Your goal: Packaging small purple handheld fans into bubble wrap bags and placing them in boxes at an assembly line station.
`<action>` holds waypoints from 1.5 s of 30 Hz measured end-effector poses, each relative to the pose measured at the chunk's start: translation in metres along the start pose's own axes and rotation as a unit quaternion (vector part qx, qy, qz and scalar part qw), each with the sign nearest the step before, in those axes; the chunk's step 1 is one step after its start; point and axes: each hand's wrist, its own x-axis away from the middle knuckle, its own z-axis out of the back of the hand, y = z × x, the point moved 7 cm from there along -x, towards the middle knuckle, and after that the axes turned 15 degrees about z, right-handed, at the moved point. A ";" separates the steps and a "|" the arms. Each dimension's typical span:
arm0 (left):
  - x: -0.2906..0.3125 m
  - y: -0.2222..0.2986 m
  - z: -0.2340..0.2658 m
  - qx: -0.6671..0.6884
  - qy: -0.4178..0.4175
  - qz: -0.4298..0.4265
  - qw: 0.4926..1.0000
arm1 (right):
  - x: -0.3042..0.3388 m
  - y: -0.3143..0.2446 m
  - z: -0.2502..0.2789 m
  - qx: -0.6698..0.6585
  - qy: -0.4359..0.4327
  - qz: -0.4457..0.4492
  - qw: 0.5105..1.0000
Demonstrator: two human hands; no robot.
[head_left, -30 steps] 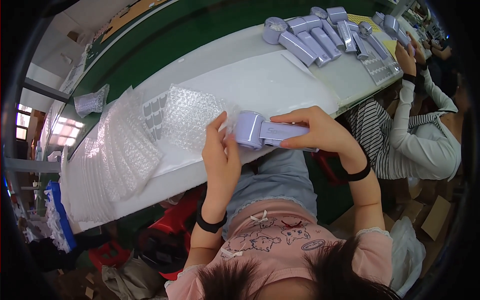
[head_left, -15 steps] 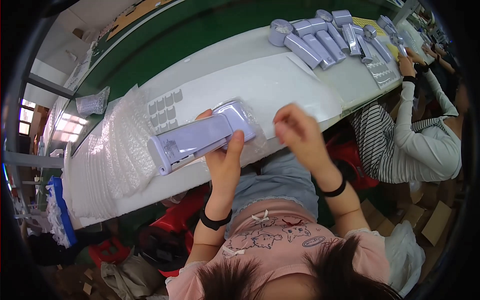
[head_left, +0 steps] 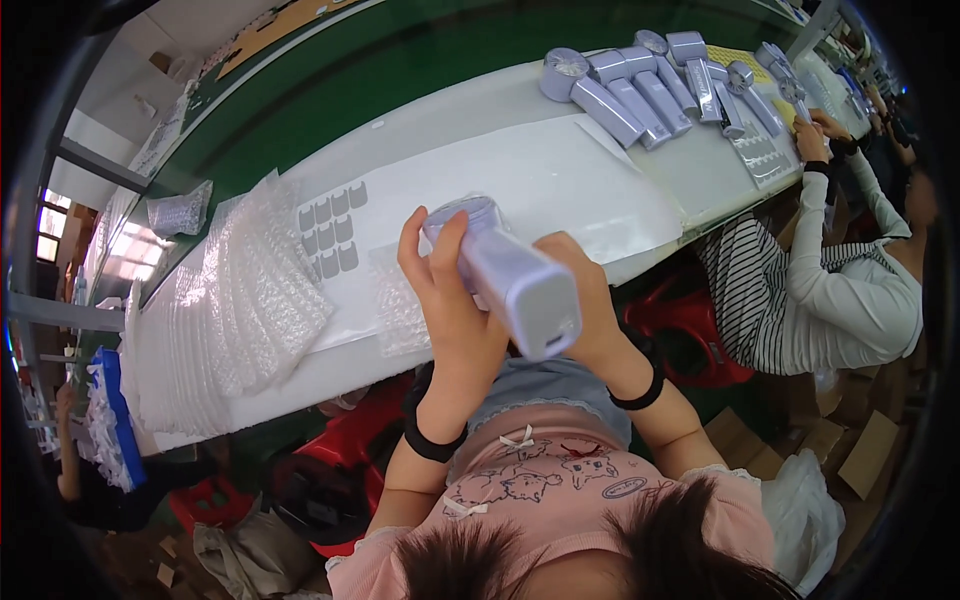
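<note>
A lavender handheld fan (head_left: pixel 515 280) is up off the table between my two hands, the end of its handle tilted toward me. Around its round head, my left hand (head_left: pixel 450 290) is closed, with fingers over the rim. My right hand (head_left: pixel 590 300) closes on the handle from the right; its fingers are partly hidden behind the fan. Beneath lies a piece of bubble wrap (head_left: pixel 400 310) on the white sheet. Several grey rounded stickers (head_left: pixel 325 235) sit in rows left of my hands.
A tall stack of bubble wrap (head_left: pixel 235 320) covers the table's left end, with a wrapped bundle (head_left: pixel 180 208) behind it. Several lavender fans (head_left: pixel 610 110) lie at the far right. A co-worker in a white sleeve (head_left: pixel 850 290) sits to the right, hands on the table.
The fan has turned from lying sideways to pointing its handle end at me. My right hand has come in from the right onto it. The bubble wrap under it now lies on the table.
</note>
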 end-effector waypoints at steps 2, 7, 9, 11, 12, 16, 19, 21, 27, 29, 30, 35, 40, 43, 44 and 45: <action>-0.001 -0.008 -0.003 0.003 -0.053 0.088 0.995 | 0.003 -0.003 0.007 -0.084 0.184 0.106 0.974; 0.007 0.007 -0.013 -0.083 -0.127 0.045 0.987 | 0.002 0.011 0.007 -0.315 0.276 0.146 0.897; 0.010 -0.003 -0.008 0.110 -0.157 0.178 0.965 | -0.001 0.019 0.014 -0.350 0.307 0.125 0.876; 0.011 -0.010 -0.007 0.206 -0.169 0.242 0.933 | -0.001 0.024 0.025 -0.382 0.338 0.103 0.854; 0.010 -0.018 -0.005 0.271 -0.174 0.283 0.903 | -0.002 0.025 0.031 -0.426 0.332 0.078 0.838; -0.002 -0.036 0.002 0.330 -0.198 0.296 0.874 | -0.002 0.033 0.033 -0.513 0.310 0.007 0.801; -0.006 -0.032 0.004 0.186 -0.226 0.167 0.941 | 0.001 0.040 0.026 -0.522 0.291 -0.039 0.800; -0.004 -0.036 0.001 0.170 -0.252 0.174 0.937 | 0.001 0.040 0.023 -0.544 0.275 -0.056 0.791; -0.005 -0.027 0.009 0.139 -0.254 0.081 0.954 | -0.002 0.037 0.022 -0.563 0.212 -0.070 0.796; 0.004 -0.029 -0.002 0.338 -0.298 0.235 0.861 | -0.003 0.030 0.019 -0.597 0.172 -0.048 0.782; 0.009 -0.031 -0.007 0.429 -0.312 0.306 0.791 | -0.004 0.026 0.017 -0.614 0.151 -0.037 0.774; 0.012 -0.021 -0.004 0.506 -0.356 0.301 0.725 | -0.005 0.029 0.022 -0.595 0.169 -0.029 0.785; 0.011 -0.020 0.007 0.345 -0.314 0.239 0.851 | -0.006 0.029 0.021 -0.589 0.169 -0.027 0.790; 0.009 -0.017 0.010 0.303 -0.303 0.194 0.882 | -0.009 0.029 0.024 -0.590 0.169 -0.013 0.789; 0.007 -0.016 0.013 0.287 -0.285 0.165 0.900 | -0.010 0.028 0.023 -0.604 0.157 -0.023 0.781; 0.005 -0.014 0.015 0.270 -0.266 0.135 0.916 | -0.011 0.028 0.022 -0.618 0.144 -0.033 0.772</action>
